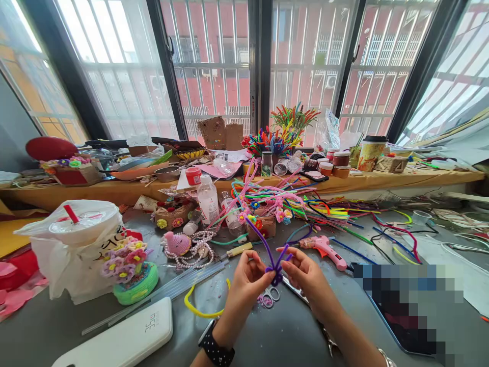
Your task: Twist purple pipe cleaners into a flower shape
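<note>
A purple pipe cleaner (pixel 262 239) is bent into small loops, with one long end sticking up to the left and shorter ends up to the right. My left hand (pixel 246 278) pinches the looped part between thumb and fingers. With thumb and forefinger, my right hand (pixel 303 275) grips a short end on the right side. Scissors with pale handles (pixel 270 296) lie below the hands among pink fluff. Left of my wrist is a bent yellow pipe cleaner (pixel 199 309). A pink glue gun (pixel 324 250) rests on the table beyond my right hand.
A white power bank (pixel 126 336) and a bagged drink cup (pixel 82 239) are at left, with a green base of crochet flowers (pixel 135 285) and clear glue sticks (pixel 168 290). A pixelated phone (pixel 397 321) lies right. Many coloured pipe cleaners (pixel 332 211) and bottles (pixel 208 201) fill the back.
</note>
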